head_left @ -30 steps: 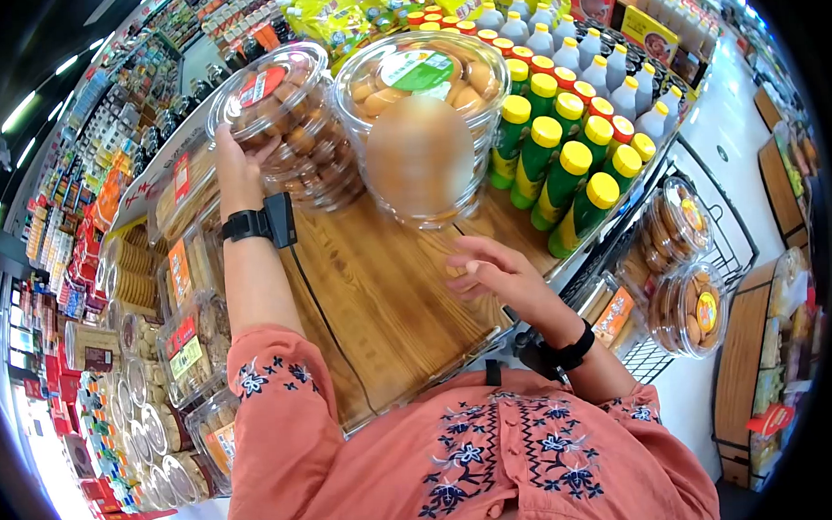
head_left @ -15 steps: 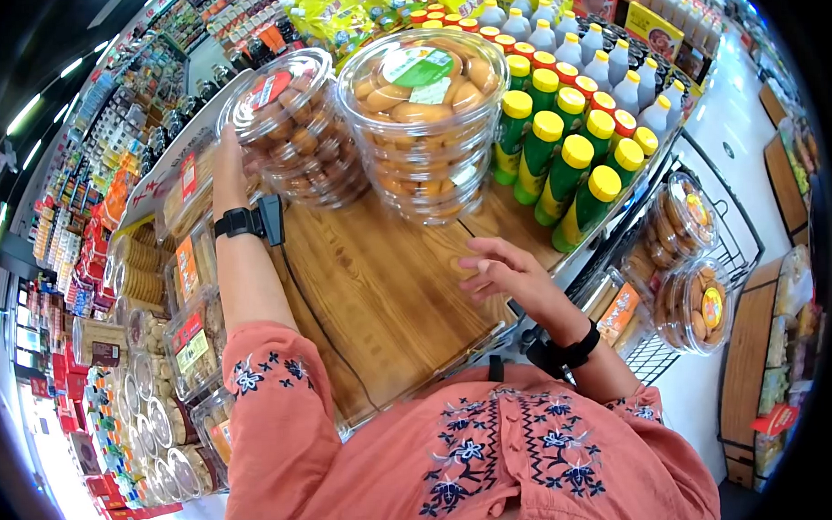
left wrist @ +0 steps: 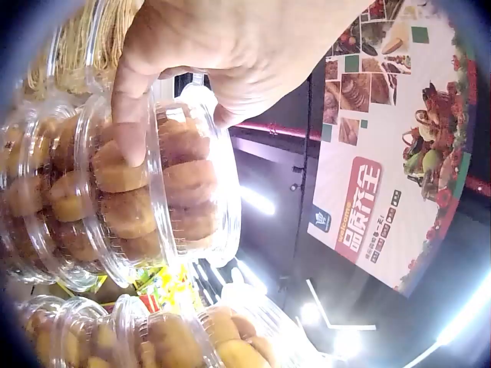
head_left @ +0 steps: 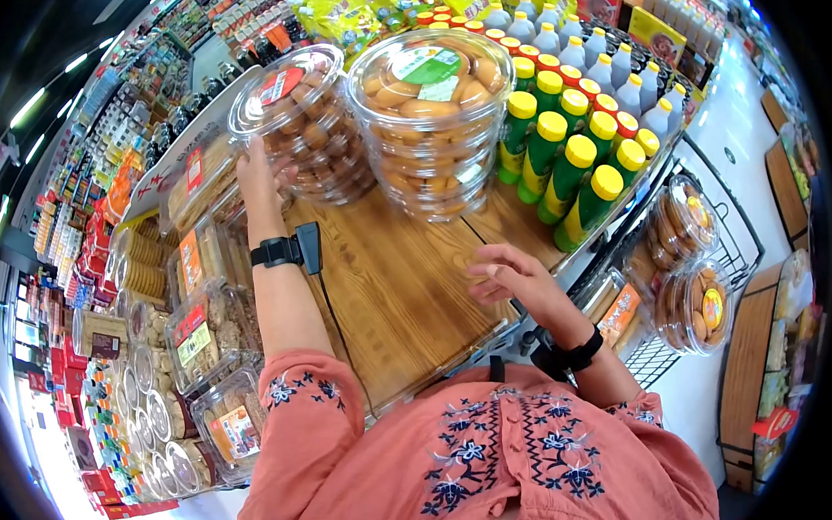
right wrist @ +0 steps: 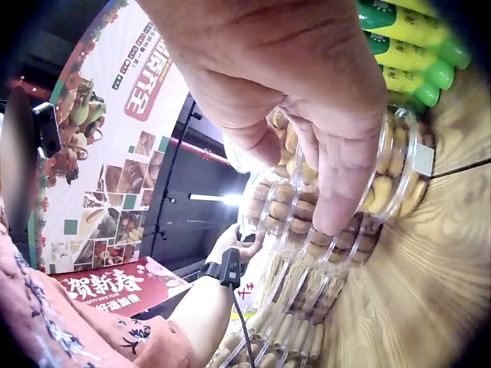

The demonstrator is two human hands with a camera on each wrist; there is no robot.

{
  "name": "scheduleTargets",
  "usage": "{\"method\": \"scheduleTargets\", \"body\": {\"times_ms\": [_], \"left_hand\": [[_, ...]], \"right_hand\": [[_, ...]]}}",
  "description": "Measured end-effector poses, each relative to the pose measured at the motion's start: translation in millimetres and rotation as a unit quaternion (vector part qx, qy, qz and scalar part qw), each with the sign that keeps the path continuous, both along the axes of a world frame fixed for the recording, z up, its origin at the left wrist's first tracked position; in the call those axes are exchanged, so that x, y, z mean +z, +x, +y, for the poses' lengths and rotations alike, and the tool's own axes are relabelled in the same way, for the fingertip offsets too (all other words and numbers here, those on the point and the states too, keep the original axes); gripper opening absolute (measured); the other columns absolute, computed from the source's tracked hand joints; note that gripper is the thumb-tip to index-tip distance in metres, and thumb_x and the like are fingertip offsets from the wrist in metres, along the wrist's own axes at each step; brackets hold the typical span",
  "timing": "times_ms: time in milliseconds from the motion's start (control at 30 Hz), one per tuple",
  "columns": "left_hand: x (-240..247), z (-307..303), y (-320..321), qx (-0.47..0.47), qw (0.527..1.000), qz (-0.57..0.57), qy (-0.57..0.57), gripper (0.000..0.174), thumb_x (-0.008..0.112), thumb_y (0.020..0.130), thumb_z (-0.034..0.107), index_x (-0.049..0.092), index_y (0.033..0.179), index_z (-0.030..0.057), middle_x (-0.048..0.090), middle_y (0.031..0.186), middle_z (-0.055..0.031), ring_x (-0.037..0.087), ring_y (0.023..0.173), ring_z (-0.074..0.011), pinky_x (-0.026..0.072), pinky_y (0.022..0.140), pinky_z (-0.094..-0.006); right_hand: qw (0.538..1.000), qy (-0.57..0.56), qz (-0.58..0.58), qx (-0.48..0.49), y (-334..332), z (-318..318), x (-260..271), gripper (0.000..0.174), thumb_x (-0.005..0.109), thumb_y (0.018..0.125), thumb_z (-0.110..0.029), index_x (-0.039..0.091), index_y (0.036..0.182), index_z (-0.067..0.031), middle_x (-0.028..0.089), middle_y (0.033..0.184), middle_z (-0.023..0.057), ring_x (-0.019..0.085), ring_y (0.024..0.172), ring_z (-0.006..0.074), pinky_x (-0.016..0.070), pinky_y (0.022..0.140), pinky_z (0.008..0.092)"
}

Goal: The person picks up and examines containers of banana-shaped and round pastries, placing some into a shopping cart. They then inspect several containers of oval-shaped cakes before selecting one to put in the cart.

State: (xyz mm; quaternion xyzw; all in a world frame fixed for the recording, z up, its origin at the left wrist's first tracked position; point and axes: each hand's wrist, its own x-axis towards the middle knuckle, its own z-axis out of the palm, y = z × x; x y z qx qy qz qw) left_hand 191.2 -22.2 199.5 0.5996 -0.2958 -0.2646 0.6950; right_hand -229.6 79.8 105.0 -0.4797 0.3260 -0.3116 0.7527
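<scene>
In the head view a stack of clear round tubs of brown pastries (head_left: 311,140) stands at the back left of the wooden tabletop. My left hand (head_left: 265,185) is at its near left side, just below the top lid. The left wrist view shows a finger (left wrist: 130,138) laid along the top tub's ridged wall, the thumb close to the lid edge. Beside it stands a stack of clear tubs of golden pastries (head_left: 429,113). My right hand (head_left: 517,279) hovers over the table's right front, fingers loosely bent, holding nothing.
Green bottles with yellow caps (head_left: 569,195) crowd the right edge of the wooden table (head_left: 389,288). Boxed biscuits (head_left: 212,336) line the left side. Right of the table is a wire shopping cart (head_left: 721,213) with tubs of pastries (head_left: 697,305).
My left forearm and hand have shifted a little to the right, with the hand slightly lower beside the brown pastry stack. The right hand stays nearly still over the table.
</scene>
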Motion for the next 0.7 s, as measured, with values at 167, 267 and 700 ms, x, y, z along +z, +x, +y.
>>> {"method": "scheduleTargets", "body": {"times_ms": [167,267,700], "left_hand": [[-6,-10,12,-0.035,0.999,-0.005,-0.001,0.06,0.057,0.099,0.043,0.048,0.128,-0.009,0.059,0.109,-0.0187,0.067,0.092,-0.0304,0.0592,0.059,-0.0388],[-5,-13,10,-0.036,0.999,-0.002,0.003,0.06,0.056,0.099,0.042,0.048,0.128,-0.0095,0.06,0.109,-0.0195,0.067,0.089,-0.0296,0.0597,0.059,-0.039],[-40,-24,37,-0.094,0.991,0.092,0.017,0.035,0.055,0.097,0.025,0.054,0.114,-0.0056,0.059,0.092,-0.0143,0.069,0.087,-0.0308,0.0632,0.071,-0.0431]], "right_hand": [[1.0,0.001,0.005,-0.011,2,6,-2,0.039,0.053,0.102,-0.021,0.05,0.136,-0.0019,0.064,0.125,0.0164,0.07,0.101,0.0263,0.0569,0.085,0.0356],[1.0,0.01,0.011,-0.015,0,10,-2,0.039,0.054,0.102,-0.022,0.05,0.135,-0.0016,0.063,0.124,0.0163,0.07,0.101,0.0264,0.0568,0.085,0.0353],[0.999,0.031,0.008,-0.042,-7,17,-13,0.043,0.056,0.101,-0.024,0.049,0.137,-0.0028,0.062,0.122,0.0154,0.069,0.101,0.0249,0.0565,0.085,0.0344]]}}
